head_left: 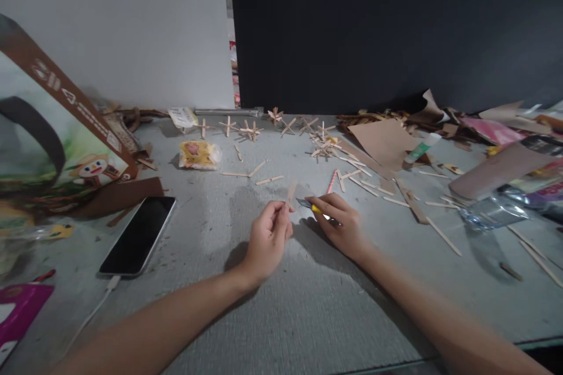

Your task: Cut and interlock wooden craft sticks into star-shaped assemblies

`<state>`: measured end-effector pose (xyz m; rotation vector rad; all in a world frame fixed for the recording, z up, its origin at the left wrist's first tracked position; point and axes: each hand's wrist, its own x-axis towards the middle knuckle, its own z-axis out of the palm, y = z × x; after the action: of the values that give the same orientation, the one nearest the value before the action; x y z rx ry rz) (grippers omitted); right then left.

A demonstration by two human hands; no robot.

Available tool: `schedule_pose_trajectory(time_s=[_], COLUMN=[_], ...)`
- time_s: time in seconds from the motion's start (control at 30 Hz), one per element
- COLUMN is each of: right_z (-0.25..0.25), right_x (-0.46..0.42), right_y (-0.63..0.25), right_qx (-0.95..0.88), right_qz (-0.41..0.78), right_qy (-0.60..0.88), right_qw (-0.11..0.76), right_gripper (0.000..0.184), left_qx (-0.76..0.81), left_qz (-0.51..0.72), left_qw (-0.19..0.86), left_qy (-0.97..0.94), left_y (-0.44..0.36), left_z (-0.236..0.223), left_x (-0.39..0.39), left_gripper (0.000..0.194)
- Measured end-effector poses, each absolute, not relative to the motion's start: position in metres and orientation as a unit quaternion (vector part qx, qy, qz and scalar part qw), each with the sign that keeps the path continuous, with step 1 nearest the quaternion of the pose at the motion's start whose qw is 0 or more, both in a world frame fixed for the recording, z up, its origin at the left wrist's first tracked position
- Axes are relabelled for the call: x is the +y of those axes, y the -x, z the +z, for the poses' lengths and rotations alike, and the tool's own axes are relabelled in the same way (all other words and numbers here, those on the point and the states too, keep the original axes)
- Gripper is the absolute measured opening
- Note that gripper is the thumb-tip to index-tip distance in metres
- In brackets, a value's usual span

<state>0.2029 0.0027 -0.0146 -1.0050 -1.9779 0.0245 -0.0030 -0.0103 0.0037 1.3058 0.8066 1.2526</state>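
Observation:
Pinched between the fingers of my left hand (270,234) is a short wooden craft stick (291,193), upright and slightly blurred. My right hand (341,223) is closed around a yellow utility knife (315,209). Its grey blade (303,203) points left, close to the stick; I cannot tell whether they touch. Beyond my hands lie loose sticks, among them one split or joined piece (270,180) and a bent pair (244,174). A red-and-white striped stick (331,181) lies just past my right hand. Several crossed-stick pieces (250,130) stand in a row at the back.
A phone (138,237) with a white cable lies at left, near a large printed bag (57,128). A yellow snack packet (199,155) sits behind. To the right are brown cardboard (382,141), a glue stick (422,149), a clear plastic bottle (492,210) and scattered sticks.

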Motion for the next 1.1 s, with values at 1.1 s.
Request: schedule_pose_trajectory(time_s=[1.1], right_z=[0.024], right_x=[0.129], right_y=[-0.149], right_qx=[-0.864], right_qz=[0.086], right_qy=[0.467], right_qw=[0.170], right_gripper=[0.015], left_qx=[0.417], left_qz=[0.544], left_qw=[0.521], left_qy=[-0.510], left_y=[0.004], left_z=[-0.004], left_x=[0.006], left_gripper=[0.042])
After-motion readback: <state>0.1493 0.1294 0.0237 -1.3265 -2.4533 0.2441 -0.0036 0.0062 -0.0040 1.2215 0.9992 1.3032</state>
